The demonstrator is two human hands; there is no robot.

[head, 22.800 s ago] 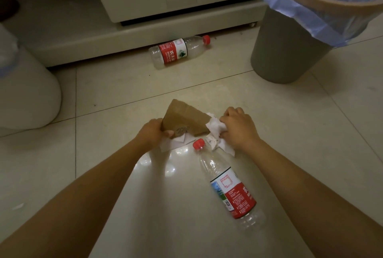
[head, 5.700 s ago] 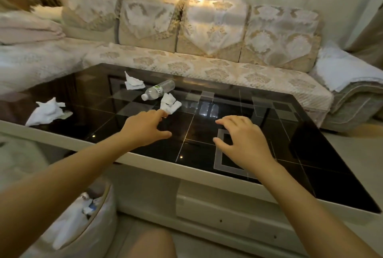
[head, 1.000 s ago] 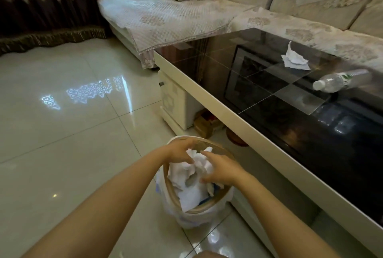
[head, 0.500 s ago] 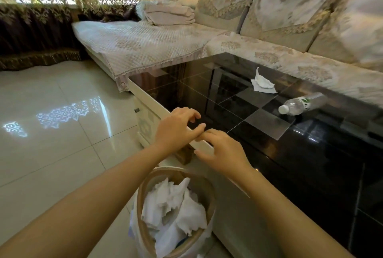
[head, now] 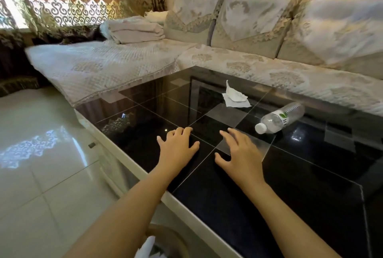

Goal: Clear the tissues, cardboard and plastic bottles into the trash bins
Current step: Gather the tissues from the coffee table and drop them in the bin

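A crumpled white tissue lies on the black glass coffee table, toward its far side. To its right, a clear plastic bottle with a white cap lies on its side, cap pointing toward me. My left hand and my right hand hover over the tabletop with fingers spread, both holding nothing, short of the tissue and the bottle. The rim of a trash bin with white tissues inside shows at the bottom edge, under my left forearm.
A cream L-shaped sofa wraps the table's far and left sides, with folded blankets on it. Shiny tiled floor lies to the left. Curtains hang at the back left.
Both hands rose from the bin, passed the table's edge and now reach out over the glass with fingers spread. The view lifted, so the bin dropped to the bottom edge.
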